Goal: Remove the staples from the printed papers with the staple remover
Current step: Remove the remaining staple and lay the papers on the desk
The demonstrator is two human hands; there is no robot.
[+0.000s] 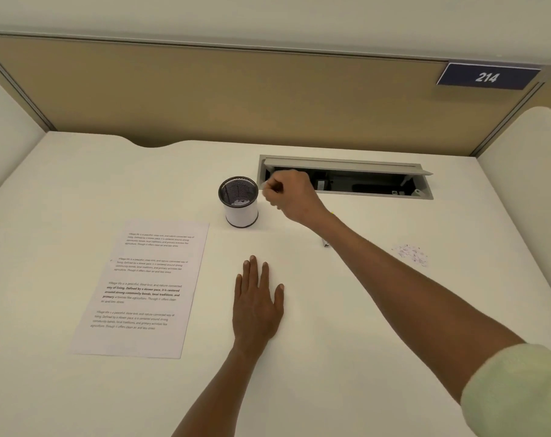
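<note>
Right of the mesh cup [238,201], the right hand [288,193] has its grip curled on something small and unclear, while the left hand [258,305] lies flat on the desk [346,310] right of the printed papers [141,288]

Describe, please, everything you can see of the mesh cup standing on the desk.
The mesh cup is a small round holder with a dark wire-mesh wall and dark rims, a white lining showing through. It stands upright on the white desk, just beyond the printed paper. Small pale bits lie in its bottom. The right hand hovers beside its rim, not clearly touching.
</note>
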